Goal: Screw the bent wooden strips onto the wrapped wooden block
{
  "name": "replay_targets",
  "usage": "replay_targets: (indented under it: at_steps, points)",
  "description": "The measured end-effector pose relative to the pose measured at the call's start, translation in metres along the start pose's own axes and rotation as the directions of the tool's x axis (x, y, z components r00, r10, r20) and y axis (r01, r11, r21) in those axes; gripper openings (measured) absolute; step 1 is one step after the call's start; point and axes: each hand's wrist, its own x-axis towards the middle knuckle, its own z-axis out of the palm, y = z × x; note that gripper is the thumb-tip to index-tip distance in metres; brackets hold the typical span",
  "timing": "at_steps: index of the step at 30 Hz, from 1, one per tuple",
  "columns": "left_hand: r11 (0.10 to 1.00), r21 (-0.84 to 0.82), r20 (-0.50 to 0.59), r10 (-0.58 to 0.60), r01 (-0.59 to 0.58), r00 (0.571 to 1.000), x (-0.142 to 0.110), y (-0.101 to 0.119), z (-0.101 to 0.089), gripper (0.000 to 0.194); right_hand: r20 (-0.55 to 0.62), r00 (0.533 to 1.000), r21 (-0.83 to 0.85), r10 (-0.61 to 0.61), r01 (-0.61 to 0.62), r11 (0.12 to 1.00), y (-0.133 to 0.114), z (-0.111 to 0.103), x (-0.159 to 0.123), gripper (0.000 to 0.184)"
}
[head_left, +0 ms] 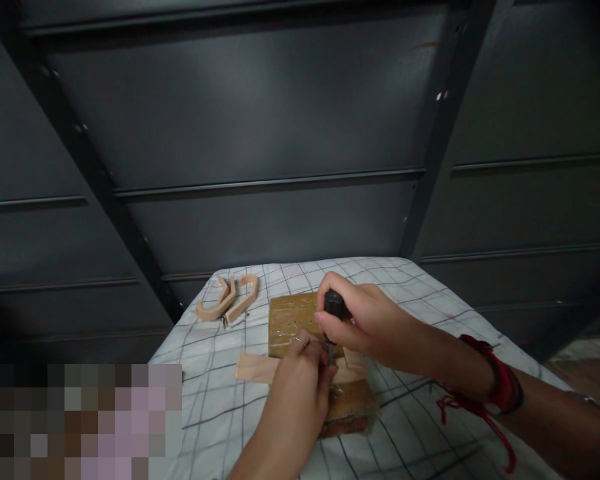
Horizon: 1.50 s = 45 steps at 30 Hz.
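Note:
My right hand (353, 313) is closed around the black handle of a screwdriver (334, 304), whose shaft points down. Just below, my left hand (305, 367) has its fingers pinched together close to the screwdriver's tip. What those fingers hold, if anything, is hidden. Under both hands lies a flat strip of light wood (257, 367), crossing a brownish block (293, 317) that looks wrapped in clear plastic. Small holes dot the block's top. The point where the tip meets the wood is covered by my left fingers.
Bent light-wood pieces (230, 300) lie at the table's left, with small dark bits beside them. A white checked cloth (215, 407) covers the table. Dark metal panels (260, 120) rise behind its far edge. A blurred-out patch fills the lower left corner.

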Motion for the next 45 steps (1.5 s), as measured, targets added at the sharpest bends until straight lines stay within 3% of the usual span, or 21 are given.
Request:
replay_targets:
  at_steps: [23,34,39,41,43,45]
  points:
    - [1.0,-0.009,-0.006,-0.019,0.019,1.0,-0.002,-0.002,0.002,0.014,-0.182,0.982,0.037,-0.043,0.051,0.998,0.013,0.021,-0.006,0.007]
    - [1.0,0.012,0.005,-0.009,0.009,1.0,0.004,-0.001,-0.001,0.021,-0.086,0.996,0.038,-0.019,0.022,0.999,0.003,0.014,-0.001,0.007]
    - [0.977,0.214,0.143,-0.032,0.001,0.989,0.007,0.003,-0.021,0.032,0.01,1.0,0.065,0.011,-0.012,0.998,0.011,0.004,0.001,0.02]
    - [0.959,0.282,0.247,-0.045,-0.027,0.968,0.013,0.005,-0.036,0.026,0.071,0.997,0.076,0.007,-0.012,0.997,0.013,-0.002,0.002,0.018]
    - [0.947,0.293,0.406,-0.002,-0.128,0.914,0.023,0.005,-0.052,0.021,0.165,0.986,0.092,-0.03,0.015,0.996,0.012,-0.01,0.003,0.016]
    - [0.932,0.285,0.572,0.02,-0.222,0.82,0.038,0.003,-0.067,0.016,0.264,0.96,0.109,-0.087,0.06,0.992,0.01,-0.019,0.005,0.019]
